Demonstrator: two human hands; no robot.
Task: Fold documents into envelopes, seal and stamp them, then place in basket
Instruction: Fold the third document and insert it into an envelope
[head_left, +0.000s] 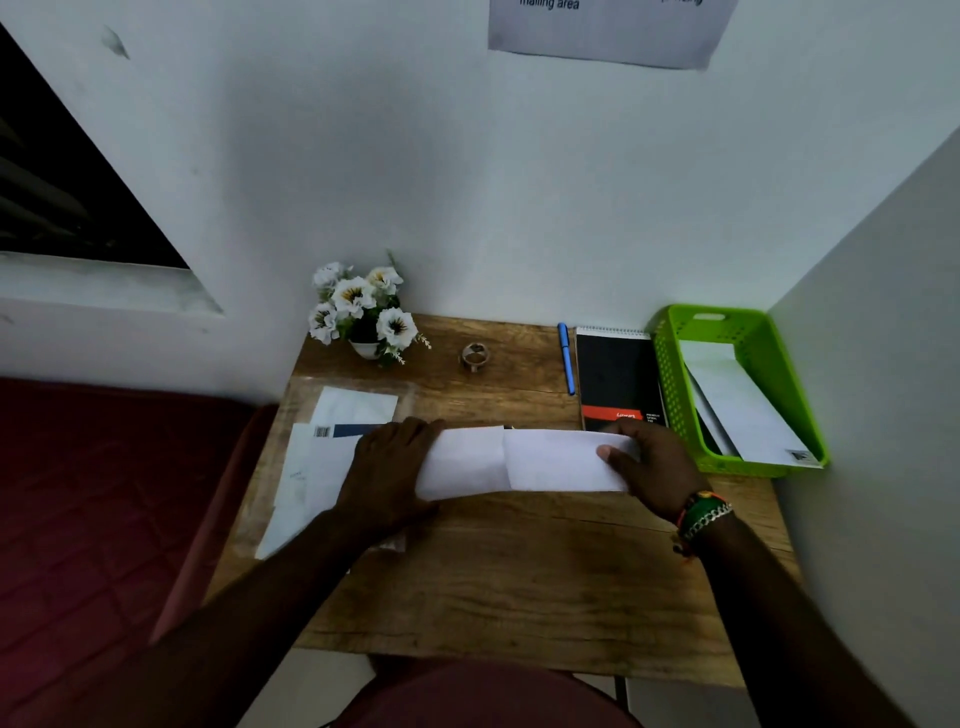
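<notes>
A folded white document (467, 460) sticks partway out of a white envelope (561, 460) above the middle of the wooden table (519, 571). My left hand (389, 467) grips the document's left end. My right hand (652, 467) grips the envelope's right end, thumb on top. A green basket (670, 384) at the right back corner holds white envelopes (743, 410). A stack of envelopes and papers in a clear sleeve (317, 457) lies at the left, partly under my left arm.
A tape roll (475, 356) sits at the back middle. A blue pen (567, 358) and a black spiral notebook (618, 379) lie left of the basket. A pot of white flowers (361, 314) stands at the back left. Walls close in behind and on the right.
</notes>
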